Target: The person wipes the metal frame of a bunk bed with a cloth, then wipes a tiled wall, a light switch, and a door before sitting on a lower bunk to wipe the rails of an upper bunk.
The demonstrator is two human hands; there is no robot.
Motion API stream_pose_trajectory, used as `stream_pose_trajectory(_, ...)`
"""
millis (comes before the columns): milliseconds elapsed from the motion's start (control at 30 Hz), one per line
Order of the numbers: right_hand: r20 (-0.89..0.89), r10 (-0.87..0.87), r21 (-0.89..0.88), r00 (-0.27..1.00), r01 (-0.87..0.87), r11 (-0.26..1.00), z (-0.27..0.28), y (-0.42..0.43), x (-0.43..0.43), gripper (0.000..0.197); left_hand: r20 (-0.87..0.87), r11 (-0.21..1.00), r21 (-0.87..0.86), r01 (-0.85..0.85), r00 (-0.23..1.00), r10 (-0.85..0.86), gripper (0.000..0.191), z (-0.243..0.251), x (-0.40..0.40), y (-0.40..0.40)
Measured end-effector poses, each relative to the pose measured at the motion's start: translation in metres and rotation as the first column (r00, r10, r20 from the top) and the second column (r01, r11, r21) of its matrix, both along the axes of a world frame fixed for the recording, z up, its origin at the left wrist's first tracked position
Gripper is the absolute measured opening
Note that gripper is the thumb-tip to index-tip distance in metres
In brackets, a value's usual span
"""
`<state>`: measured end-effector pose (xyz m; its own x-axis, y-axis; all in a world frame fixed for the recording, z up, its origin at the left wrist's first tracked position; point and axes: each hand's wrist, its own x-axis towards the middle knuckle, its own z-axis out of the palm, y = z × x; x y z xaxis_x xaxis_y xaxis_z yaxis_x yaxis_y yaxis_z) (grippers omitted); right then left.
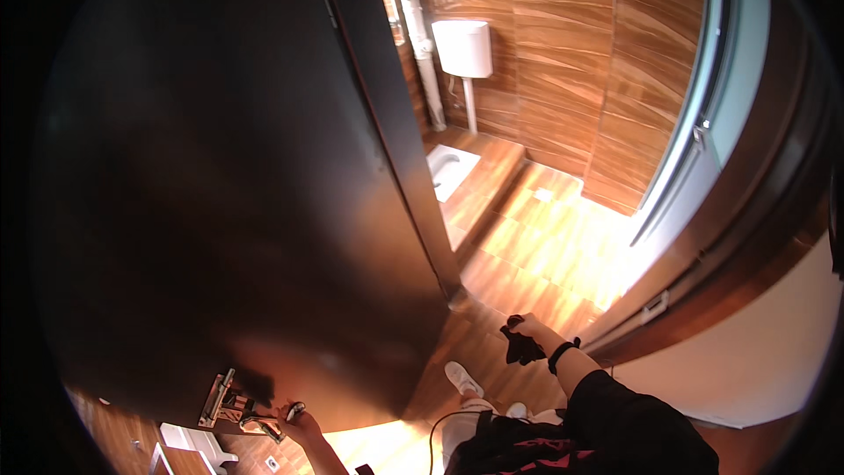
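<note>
My left hand (302,427) is at the bottom left, closed around the metal door handle (260,421) of a large dark brown door (264,211). A shiny metal piece shows at my fingers; its exact shape is hard to make out. Beside it, the lock fittings and metal plate (214,401) stand out from the door. My right hand (525,325) holds a bunched black cloth (522,347), which hangs down above the wood-look floor. A black band circles that wrist.
Through the doorway are a squat toilet (453,168) on a raised step, a white cistern (465,47), and a white pipe (422,46). The dark door frame (666,290) with a strike plate stands at right. A white stool (198,442) is at lower left.
</note>
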<state>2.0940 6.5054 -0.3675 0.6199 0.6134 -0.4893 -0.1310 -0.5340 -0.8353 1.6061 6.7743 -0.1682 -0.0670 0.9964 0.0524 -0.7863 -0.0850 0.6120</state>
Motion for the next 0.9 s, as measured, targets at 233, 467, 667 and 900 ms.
stream_pose_trajectory(233, -0.053, -0.4, 0.195, 0.915, 0.402, 0.895, -0.056, -0.271, -0.071, 0.035, 0.061, 0.916, 0.028, 0.399, 0.914, -0.4, 0.015, 0.012, 0.031, -0.069)
stream_pose_trajectory(467, 0.273, -0.168, -0.515, 0.947, 0.291, 0.806, -0.03, -0.472, -0.284, 0.041, 0.167, 0.671, -0.257, 0.696, 0.715, -0.678, 0.03, 0.048, 0.024, -0.123)
stream_pose_trajectory(667, -0.022, -0.322, -0.508, 0.946, 0.267, 0.819, -0.02, -0.512, -0.457, 0.038, -0.264, 0.217, -0.666, 0.714, 0.048, -0.963, 0.042, 0.084, -0.03, -0.209)
stream_pose_trajectory(900, -0.063, -0.303, -0.482, 0.951, 0.237, 0.843, -0.023, -0.478, -0.55, 0.04, -0.72, 0.403, -0.677, 0.616, -0.438, -0.539, 0.04, 0.104, -0.169, -0.148)
